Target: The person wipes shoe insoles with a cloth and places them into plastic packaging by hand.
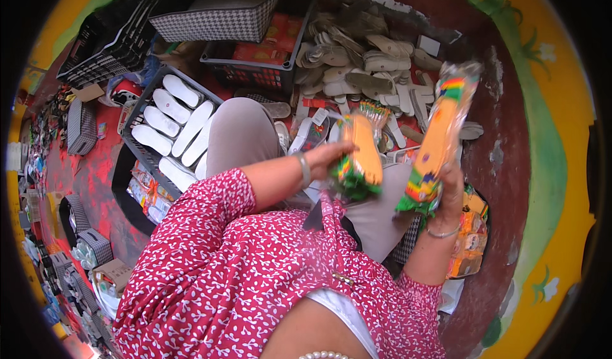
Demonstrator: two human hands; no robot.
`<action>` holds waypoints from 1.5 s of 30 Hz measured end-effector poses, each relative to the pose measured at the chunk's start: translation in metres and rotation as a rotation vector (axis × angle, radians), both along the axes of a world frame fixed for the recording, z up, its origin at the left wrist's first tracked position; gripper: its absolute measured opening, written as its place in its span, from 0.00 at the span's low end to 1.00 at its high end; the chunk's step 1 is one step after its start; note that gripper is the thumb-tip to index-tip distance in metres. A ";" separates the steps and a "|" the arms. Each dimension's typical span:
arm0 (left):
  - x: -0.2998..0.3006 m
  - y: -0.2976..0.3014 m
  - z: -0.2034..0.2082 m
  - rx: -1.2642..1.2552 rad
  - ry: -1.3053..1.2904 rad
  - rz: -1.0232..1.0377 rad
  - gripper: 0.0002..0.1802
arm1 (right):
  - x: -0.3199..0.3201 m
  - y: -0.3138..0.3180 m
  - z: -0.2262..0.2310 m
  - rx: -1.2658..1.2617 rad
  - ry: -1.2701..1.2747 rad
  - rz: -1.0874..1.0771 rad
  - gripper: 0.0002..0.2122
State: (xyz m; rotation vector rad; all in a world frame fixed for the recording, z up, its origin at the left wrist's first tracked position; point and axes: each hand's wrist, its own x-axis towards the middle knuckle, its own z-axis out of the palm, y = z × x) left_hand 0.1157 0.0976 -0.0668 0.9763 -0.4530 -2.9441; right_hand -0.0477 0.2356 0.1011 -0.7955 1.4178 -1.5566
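My left hand (330, 157), with a bangle at the wrist, is closed on the edge of a pack of orange insoles (363, 148) with green and multicoloured trim, slightly blurred. Further right, my right hand (451, 190) grips the lower part of a second, longer pack of orange insoles (438, 126) in shiny clear wrap, tilted with its top up and to the right. The two packs are apart, above my lap. Beyond the left one lies a bundle with colourful edges (375, 113).
A grey crate of white insoles (171, 109) stands left of my knee. Loose beige insoles (357, 53) are heaped by the far wall. Black crates (255, 72) stand ahead, one with a checkered bin (220, 21) on it. An orange package (470, 238) sits beside my right forearm.
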 end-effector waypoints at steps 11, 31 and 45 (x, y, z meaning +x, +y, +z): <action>-0.071 -0.150 -0.095 -0.926 -0.688 0.097 0.53 | -0.016 -0.099 -0.053 -0.257 -0.285 -0.329 0.34; -0.101 -0.124 0.012 -0.635 0.014 0.274 0.42 | -0.025 -0.100 -0.069 -0.174 -0.287 0.006 0.34; 0.086 -0.038 0.110 -0.641 0.456 0.260 0.36 | 0.105 -0.066 -0.034 0.082 1.023 0.274 0.46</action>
